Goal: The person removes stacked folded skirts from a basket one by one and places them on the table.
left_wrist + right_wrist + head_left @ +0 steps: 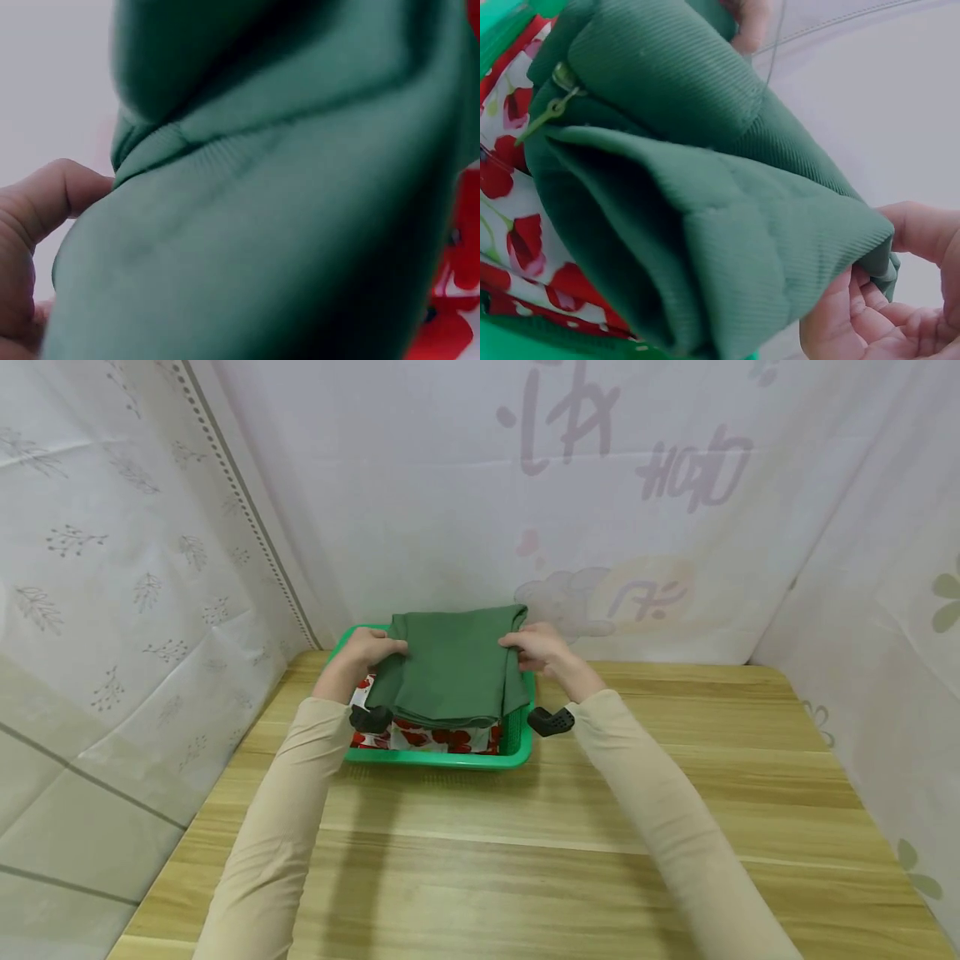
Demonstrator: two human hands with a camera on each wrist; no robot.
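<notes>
A folded green garment (453,664) with ribbed bands lies over the green plastic basket (442,761). In the right wrist view, the garment (727,172) shows a zipper pull and an open fold. Below it in the basket is white fabric with red flowers (431,737). My left hand (365,649) pinches the garment's left side, its thumb on top. At the far right edge my right hand (543,647) pinches the cloth between thumb and fingers. Up close, the left wrist view is mostly green cloth (247,217), with part of the left hand (30,225) at its edge.
The basket stands on a wooden table (465,868), near its back edge and left of centre. Pale printed curtains (420,485) hang behind and on both sides. A black device (551,721) sits on each wrist.
</notes>
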